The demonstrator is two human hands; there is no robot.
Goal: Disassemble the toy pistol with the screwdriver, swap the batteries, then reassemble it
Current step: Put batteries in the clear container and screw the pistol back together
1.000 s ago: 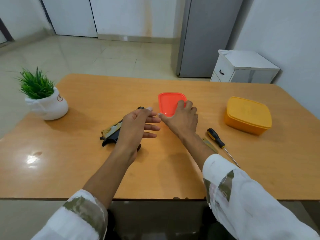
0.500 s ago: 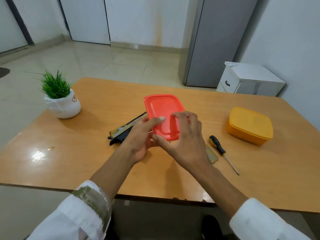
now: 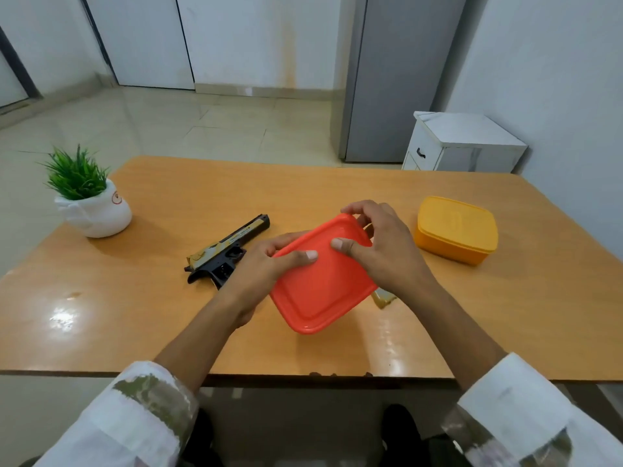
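- Both hands grip the red lidded box (image 3: 323, 291) – left hand (image 3: 266, 264) at its left edge, right hand (image 3: 384, 251) over the far corner, fingers (image 3: 296, 256) curled round the rim and thumbs pressing the lid. The box is held tilted above the tabletop (image 3: 168, 315).
- The toy pistol (image 3: 226, 251) lies flat on the tabletop just beside the left hand, untouched; the screwdriver is out of sight.
- If the lid pops off suddenly while the box is tilted, whatever is inside – probably batteries – could spill and roll off the near edge.
- The left wrist sits close to the pistol's grip, so a jerk could knock it.
- A small gold piece (image 3: 382, 299) under the right wrist could get swept off.
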